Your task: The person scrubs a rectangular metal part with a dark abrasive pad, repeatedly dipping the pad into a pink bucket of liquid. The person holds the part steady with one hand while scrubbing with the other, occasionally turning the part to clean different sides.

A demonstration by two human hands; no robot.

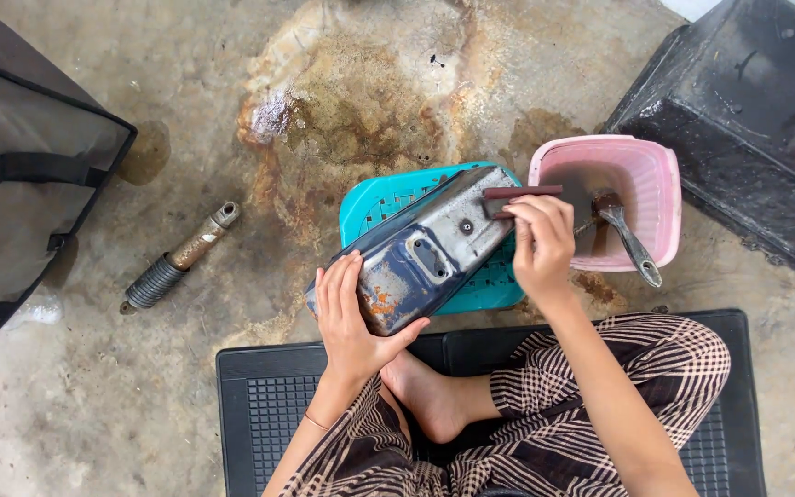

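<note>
A dark grey, rust-spotted metal part (pixel 430 248) lies tilted across a teal plastic basket (pixel 379 198) turned upside down. My left hand (pixel 350 317) grips the part's near lower end and steadies it. My right hand (pixel 540 241) holds a thin reddish-brown strip (pixel 522 192), like a piece of sandpaper, against the part's far upper end. My bare foot (pixel 427 394) rests on a black rubber mat (pixel 259 396) under me.
A pink plastic tub (pixel 660 198) with brown water and a metal tool (pixel 629 241) stands right of the basket. A rusty shock absorber (pixel 181 256) lies on the stained concrete floor (pixel 370 83). A black container (pixel 738 129) is at upper right, a dark bag (pixel 20 166) at left.
</note>
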